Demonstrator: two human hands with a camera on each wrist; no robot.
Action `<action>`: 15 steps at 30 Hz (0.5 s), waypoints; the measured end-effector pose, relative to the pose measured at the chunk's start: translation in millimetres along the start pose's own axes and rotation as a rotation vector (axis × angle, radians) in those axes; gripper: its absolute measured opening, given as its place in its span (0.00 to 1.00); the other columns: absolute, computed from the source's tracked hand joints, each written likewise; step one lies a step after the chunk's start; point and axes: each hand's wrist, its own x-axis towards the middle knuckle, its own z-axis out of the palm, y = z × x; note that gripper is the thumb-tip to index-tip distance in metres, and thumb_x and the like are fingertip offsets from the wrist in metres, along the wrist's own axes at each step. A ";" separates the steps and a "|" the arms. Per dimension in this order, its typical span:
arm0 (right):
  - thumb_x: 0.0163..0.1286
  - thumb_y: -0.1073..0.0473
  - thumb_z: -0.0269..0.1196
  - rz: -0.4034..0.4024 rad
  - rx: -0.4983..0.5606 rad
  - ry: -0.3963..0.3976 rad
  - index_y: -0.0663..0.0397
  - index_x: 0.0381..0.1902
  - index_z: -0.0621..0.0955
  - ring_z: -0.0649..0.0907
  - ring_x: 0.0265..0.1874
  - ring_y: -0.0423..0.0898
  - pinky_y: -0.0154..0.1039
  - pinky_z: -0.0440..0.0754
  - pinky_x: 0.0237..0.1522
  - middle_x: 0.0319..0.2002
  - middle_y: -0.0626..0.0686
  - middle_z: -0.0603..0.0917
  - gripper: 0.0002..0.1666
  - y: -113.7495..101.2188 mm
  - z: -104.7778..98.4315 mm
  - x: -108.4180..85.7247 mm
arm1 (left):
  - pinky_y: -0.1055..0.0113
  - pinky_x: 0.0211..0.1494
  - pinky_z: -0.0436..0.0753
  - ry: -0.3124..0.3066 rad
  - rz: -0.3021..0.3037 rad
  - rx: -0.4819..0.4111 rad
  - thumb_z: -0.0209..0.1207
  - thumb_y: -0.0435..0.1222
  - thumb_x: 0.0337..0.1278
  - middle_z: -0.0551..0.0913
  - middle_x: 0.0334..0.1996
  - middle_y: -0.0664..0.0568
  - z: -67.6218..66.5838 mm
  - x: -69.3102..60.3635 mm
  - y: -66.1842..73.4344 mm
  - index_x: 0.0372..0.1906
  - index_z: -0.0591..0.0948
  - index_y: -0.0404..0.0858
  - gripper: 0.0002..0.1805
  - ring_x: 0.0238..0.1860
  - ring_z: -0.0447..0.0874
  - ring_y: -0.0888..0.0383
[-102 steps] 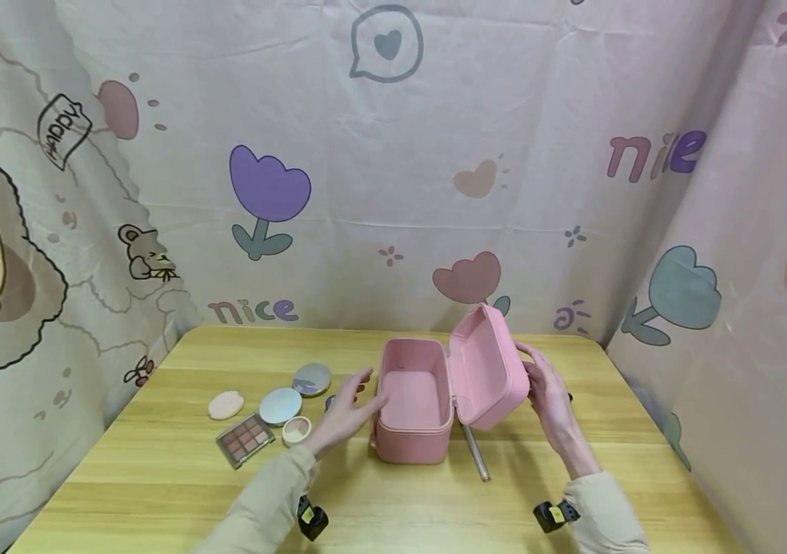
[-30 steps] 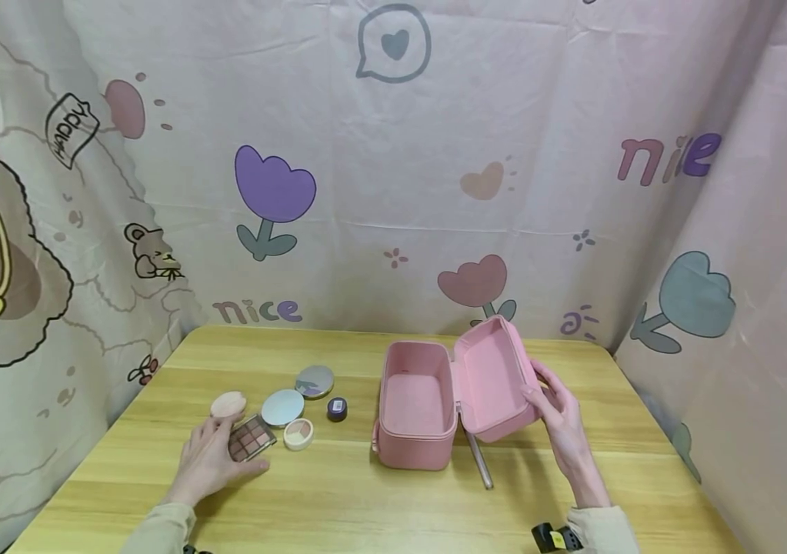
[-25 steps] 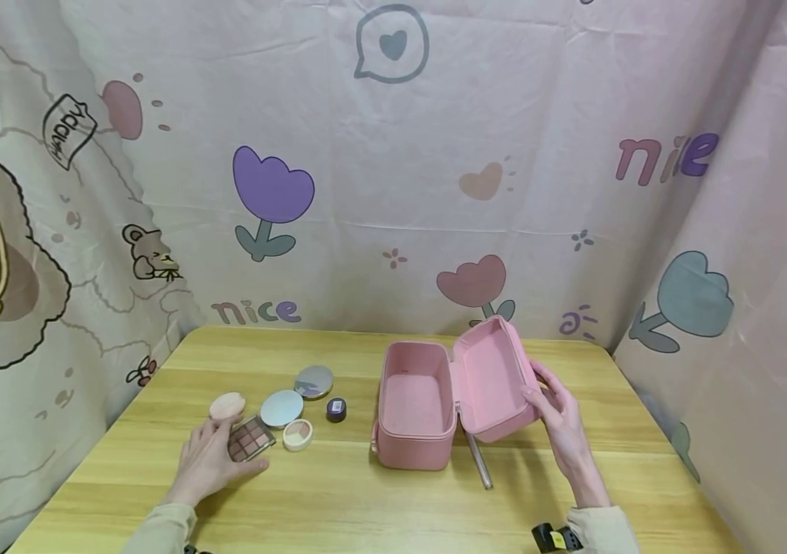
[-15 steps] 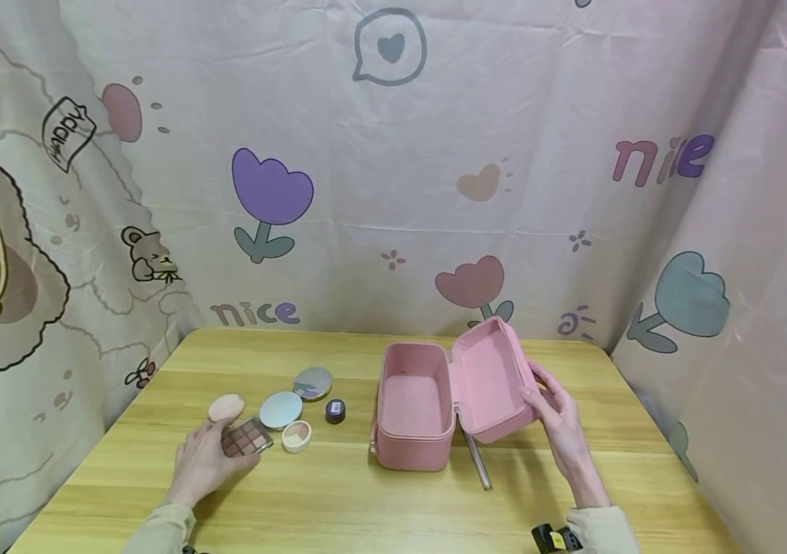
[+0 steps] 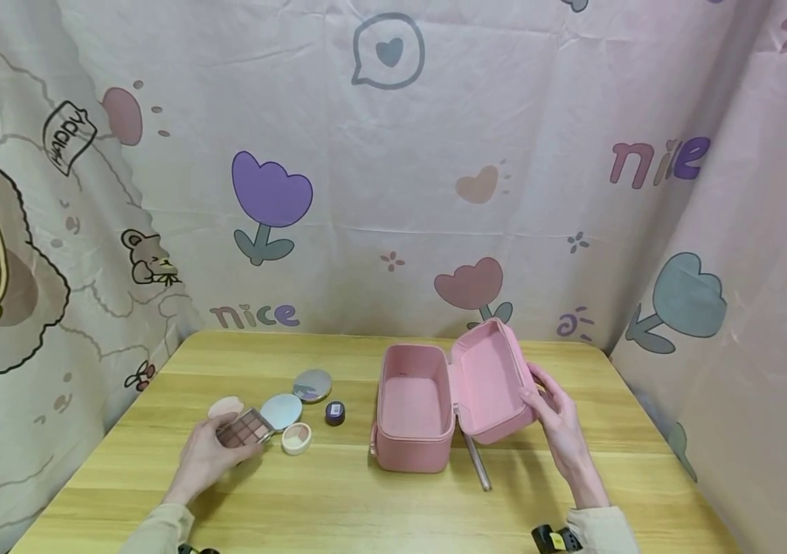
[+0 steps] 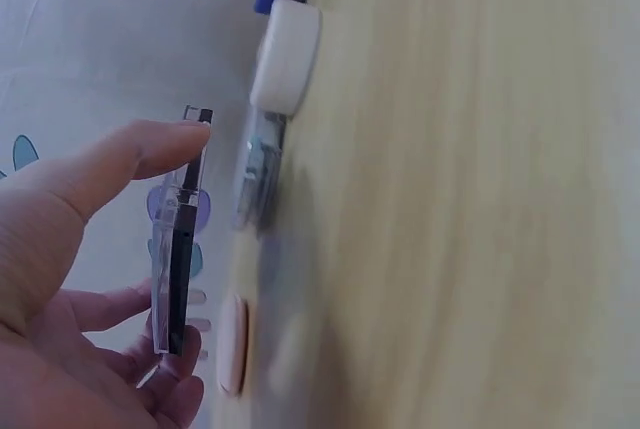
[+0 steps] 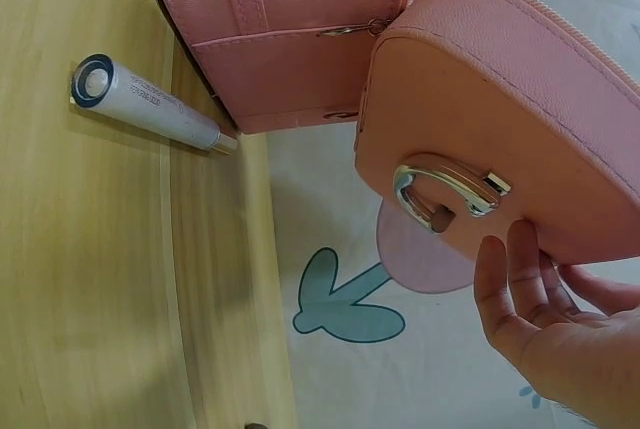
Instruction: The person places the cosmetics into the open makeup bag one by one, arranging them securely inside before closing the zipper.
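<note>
A wooden tabletop [image 5: 351, 515] filled the foreground, with sleeves [image 5: 156, 532] reaching in over its front edge. Towards the left edge, the left hand [image 5: 205, 459] had its thumb and fingers clamped on opposite sides of the palette [image 5: 244, 429], held just clear of the tabletop. Right of centre, the tube [image 5: 476, 462] lay beside the case [image 5: 415, 458], one end pointing to the front edge. The white pot [image 5: 296, 439] sat just right of the palette. Towards the right edge, the right hand [image 5: 559, 423] pinched the lid [image 5: 493, 381], thumb at its rim and fingers on its outside; the lid leaned outward from the case. The blue jar [image 5: 335, 413] stood between pot and case. The puff [image 5: 226, 406], nearest the left edge, lay partly behind the palette. Farther on were the near disc [image 5: 282, 412] and, towards the back edge, the far disc [image 5: 313, 385]; whether they were joined I could not tell. Behind the back edge hung a cloth [image 5: 365, 177] printed with flowers and words
</note>
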 end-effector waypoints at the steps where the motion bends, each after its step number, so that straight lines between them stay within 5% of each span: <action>1: 0.76 0.66 0.53 0.001 0.002 -0.001 0.69 0.75 0.60 0.80 0.51 0.29 0.24 0.81 0.51 0.58 0.40 0.73 0.33 0.1 0.1 -0.2 | 0.42 0.62 0.78 0.001 0.002 -0.015 0.79 0.47 0.40 0.78 0.58 0.26 0.1 0.2 1.9 0.65 0.71 0.22 0.50 0.57 0.79 0.36; 6: 0.76 0.66 0.52 -0.001 0.015 -0.003 0.69 0.75 0.59 0.80 0.51 0.30 0.24 0.81 0.51 0.59 0.41 0.72 0.33 0.2 0.1 -0.4 | 0.57 0.57 0.80 0.015 0.039 -0.079 0.79 0.44 0.40 0.77 0.59 0.27 1.0 2.5 15.1 0.64 0.73 0.22 0.47 0.55 0.80 0.40; 10: 0.76 0.66 0.52 -0.004 0.024 -0.006 0.70 0.75 0.58 0.80 0.51 0.30 0.24 0.81 0.51 0.58 0.41 0.73 0.33 0.2 0.1 -0.8 | 0.53 0.60 0.80 0.023 0.058 -0.108 0.79 0.43 0.41 0.74 0.59 0.28 2.6 2.3 26.5 0.63 0.73 0.21 0.46 0.57 0.76 0.39; 15: 0.76 0.66 0.52 -0.001 0.030 -0.007 0.71 0.75 0.58 0.80 0.51 0.30 0.24 0.81 0.51 0.58 0.41 0.73 0.33 0.5 0.1 -1.1 | 0.46 0.68 0.76 -0.023 0.011 -0.196 0.76 0.42 0.46 0.70 0.63 0.29 4.6 0.7 37.6 0.68 0.67 0.23 0.48 0.61 0.74 0.38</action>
